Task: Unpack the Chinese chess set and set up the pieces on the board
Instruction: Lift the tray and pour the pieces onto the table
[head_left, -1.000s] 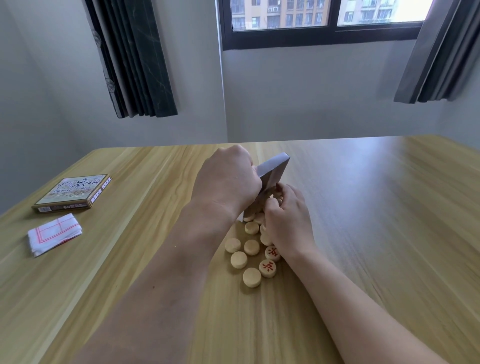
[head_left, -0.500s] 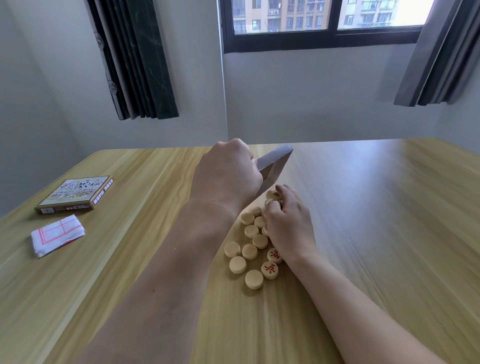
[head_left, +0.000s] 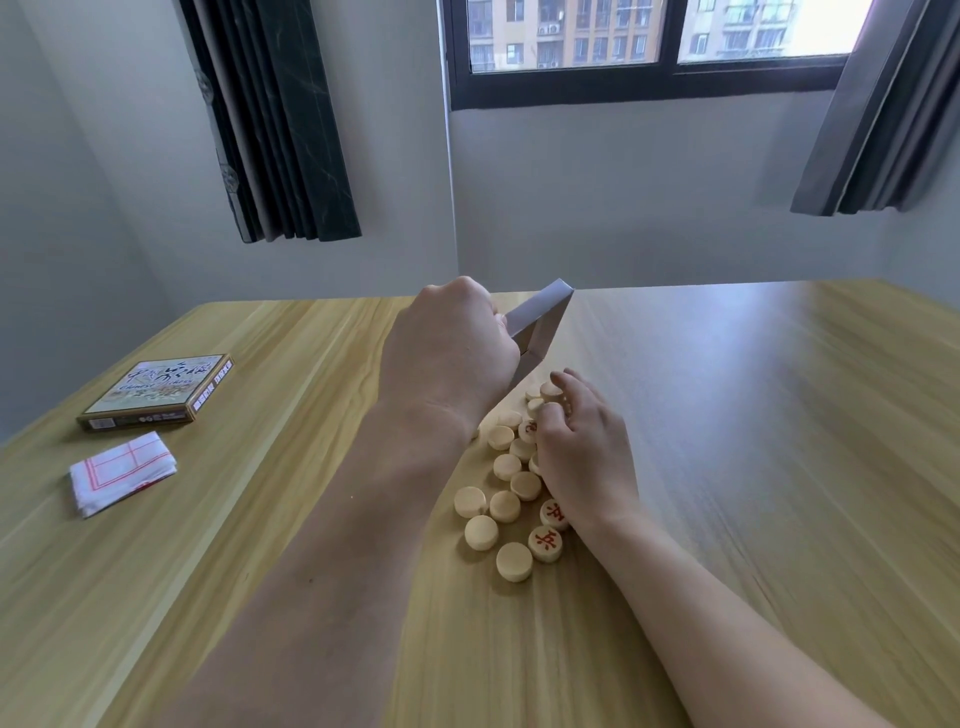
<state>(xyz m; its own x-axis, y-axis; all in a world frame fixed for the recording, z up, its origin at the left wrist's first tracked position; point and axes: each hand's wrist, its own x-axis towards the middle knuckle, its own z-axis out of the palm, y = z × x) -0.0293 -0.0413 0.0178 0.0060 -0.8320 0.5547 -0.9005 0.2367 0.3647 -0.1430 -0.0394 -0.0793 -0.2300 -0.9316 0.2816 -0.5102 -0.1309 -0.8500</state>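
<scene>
Wooden bench (head_left: 727, 415): left hand (head_left: 452, 353) grips tilted box tray (head_left: 540, 322), pieces (head_left: 506, 506) spilled just below, right hand (head_left: 582, 447) curled over them.

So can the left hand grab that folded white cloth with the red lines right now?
Probably not yet: the left hand is busy gripping the grey box tray. The folded cloth lies uncovered on the table, so the way looks free.

The table (head_left: 727, 415) was pale yellow wood with a long streaked grain. The pieces (head_left: 506, 467) were cream, a few marked in red, and the tray (head_left: 540, 325) was plain grey. The cloth (head_left: 122, 472) was white with red lines, the lid (head_left: 156, 392) had a brown rim and pale printed top, and the curtains (head_left: 275, 119) were dark grey.
</scene>
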